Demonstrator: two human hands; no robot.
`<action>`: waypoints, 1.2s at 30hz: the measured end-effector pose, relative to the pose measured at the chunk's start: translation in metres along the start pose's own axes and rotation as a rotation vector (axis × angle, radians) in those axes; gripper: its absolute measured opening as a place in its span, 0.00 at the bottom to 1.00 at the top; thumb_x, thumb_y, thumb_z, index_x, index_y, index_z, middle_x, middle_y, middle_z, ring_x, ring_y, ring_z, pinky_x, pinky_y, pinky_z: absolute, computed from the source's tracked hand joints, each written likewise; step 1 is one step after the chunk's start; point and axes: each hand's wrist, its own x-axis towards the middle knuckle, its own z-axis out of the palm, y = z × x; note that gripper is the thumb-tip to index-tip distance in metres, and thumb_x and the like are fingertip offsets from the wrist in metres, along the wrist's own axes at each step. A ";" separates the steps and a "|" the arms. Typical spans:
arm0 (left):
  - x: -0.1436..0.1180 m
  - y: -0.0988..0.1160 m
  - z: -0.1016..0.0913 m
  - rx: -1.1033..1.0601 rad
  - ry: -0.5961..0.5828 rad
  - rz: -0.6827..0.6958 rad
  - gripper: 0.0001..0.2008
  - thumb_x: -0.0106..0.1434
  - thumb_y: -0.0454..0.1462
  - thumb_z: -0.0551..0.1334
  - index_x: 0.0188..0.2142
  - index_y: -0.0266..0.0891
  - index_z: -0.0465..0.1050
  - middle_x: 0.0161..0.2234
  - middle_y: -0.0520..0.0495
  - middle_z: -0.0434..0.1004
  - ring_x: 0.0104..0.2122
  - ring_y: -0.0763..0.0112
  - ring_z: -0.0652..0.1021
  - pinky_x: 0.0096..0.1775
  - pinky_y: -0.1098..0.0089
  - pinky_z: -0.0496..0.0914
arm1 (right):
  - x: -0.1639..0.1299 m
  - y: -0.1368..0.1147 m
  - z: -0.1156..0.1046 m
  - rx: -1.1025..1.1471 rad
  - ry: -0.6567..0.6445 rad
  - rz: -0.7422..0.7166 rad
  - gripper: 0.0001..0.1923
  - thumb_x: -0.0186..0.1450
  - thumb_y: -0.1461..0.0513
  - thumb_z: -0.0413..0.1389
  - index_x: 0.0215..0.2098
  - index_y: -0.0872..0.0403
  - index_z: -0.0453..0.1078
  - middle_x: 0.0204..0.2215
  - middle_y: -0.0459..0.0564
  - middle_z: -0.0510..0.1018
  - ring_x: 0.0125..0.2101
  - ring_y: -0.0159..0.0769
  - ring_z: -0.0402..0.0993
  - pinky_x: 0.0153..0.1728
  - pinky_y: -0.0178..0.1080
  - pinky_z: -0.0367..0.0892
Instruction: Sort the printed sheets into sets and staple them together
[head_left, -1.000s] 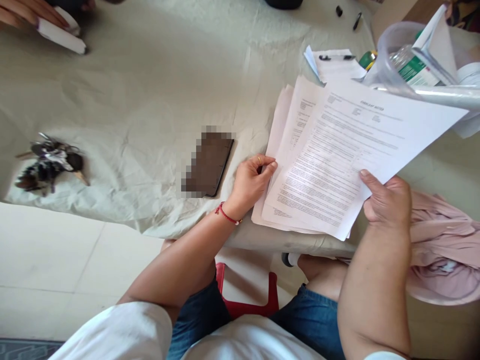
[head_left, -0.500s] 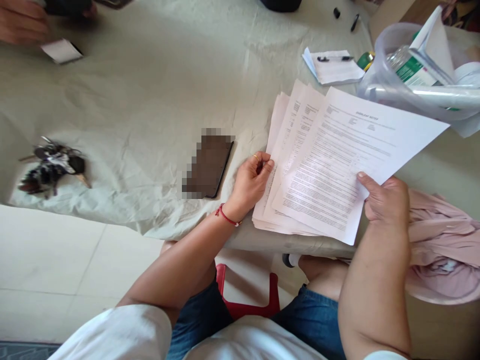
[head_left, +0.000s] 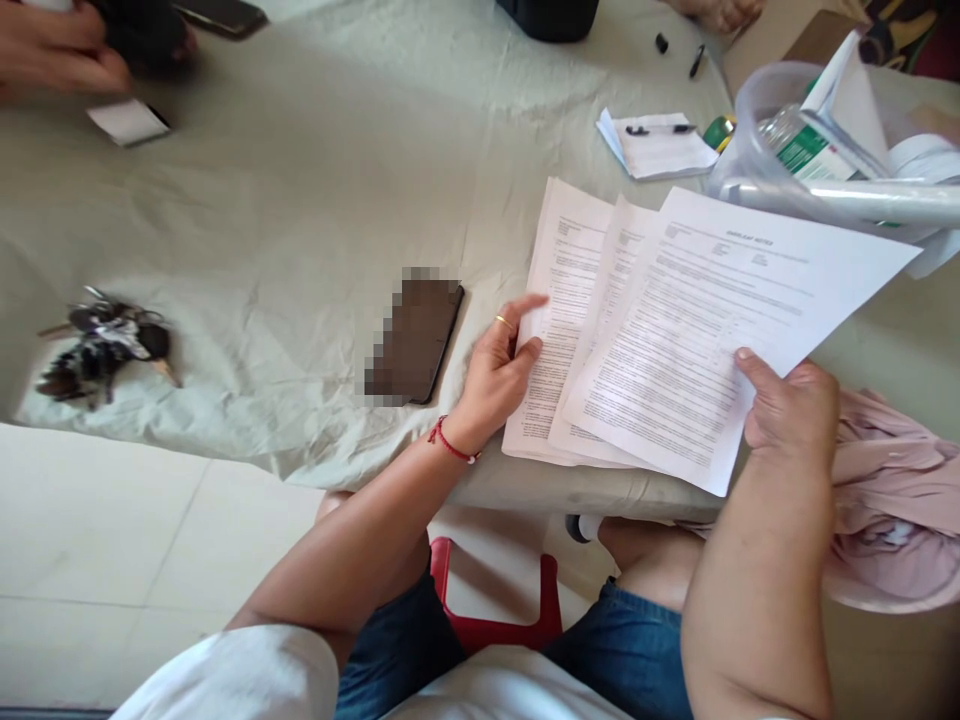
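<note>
Several printed paper sheets (head_left: pixel 660 350) lie fanned out over the front of the cloth-covered table. My right hand (head_left: pixel 795 400) grips the top sheets at their right edge, thumb on the print and the other fingers hidden underneath. At the left edge of the lower sheets is my left hand (head_left: pixel 501 368), its index finger stretched over the paper and apart from the thumb. This hand wears a ring and a red bracelet. A dark smartphone (head_left: pixel 420 335), partly pixelated, rests on the cloth just left of it.
A bunch of keys (head_left: pixel 112 340) lies far left. At the top left, another person's hand (head_left: pixel 60 50) is near a small white-topped item (head_left: pixel 129 122). Back right are a notepad (head_left: pixel 660 150) with a pen and a clear plastic tub (head_left: pixel 772 90). Pink cloth (head_left: pixel 892 480) hangs at right.
My left index finger has lifted and straightened from its pinch at the sheets' edge. The lower left sheets now lie more together, and the top sheets have shifted slightly right with my right hand.
</note>
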 end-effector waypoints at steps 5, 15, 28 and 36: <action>-0.001 0.001 -0.002 -0.047 -0.066 -0.069 0.12 0.69 0.37 0.62 0.41 0.46 0.87 0.41 0.47 0.86 0.41 0.60 0.81 0.44 0.60 0.75 | -0.002 -0.004 0.000 0.041 -0.033 0.009 0.20 0.44 0.59 0.78 0.35 0.54 0.87 0.35 0.51 0.90 0.49 0.53 0.90 0.67 0.60 0.78; -0.001 0.010 -0.001 -0.042 -0.029 -0.124 0.09 0.71 0.39 0.63 0.35 0.44 0.81 0.37 0.48 0.83 0.37 0.63 0.77 0.41 0.64 0.73 | -0.015 -0.018 0.003 0.061 -0.128 -0.018 0.20 0.49 0.54 0.82 0.36 0.54 0.88 0.38 0.52 0.91 0.52 0.54 0.90 0.64 0.59 0.81; 0.001 -0.003 0.000 0.094 -0.019 -0.044 0.05 0.76 0.39 0.64 0.40 0.45 0.73 0.28 0.54 0.65 0.28 0.68 0.65 0.34 0.65 0.62 | -0.006 0.001 0.007 -0.119 -0.090 -0.053 0.15 0.51 0.56 0.76 0.36 0.51 0.87 0.34 0.45 0.89 0.35 0.40 0.83 0.47 0.47 0.84; -0.004 -0.003 -0.003 0.112 0.034 -0.005 0.20 0.75 0.41 0.71 0.64 0.51 0.75 0.27 0.57 0.59 0.27 0.66 0.66 0.37 0.62 0.65 | 0.003 -0.017 -0.009 -0.154 0.122 -0.138 0.14 0.53 0.51 0.72 0.24 0.50 0.77 0.22 0.39 0.71 0.25 0.31 0.65 0.31 0.39 0.70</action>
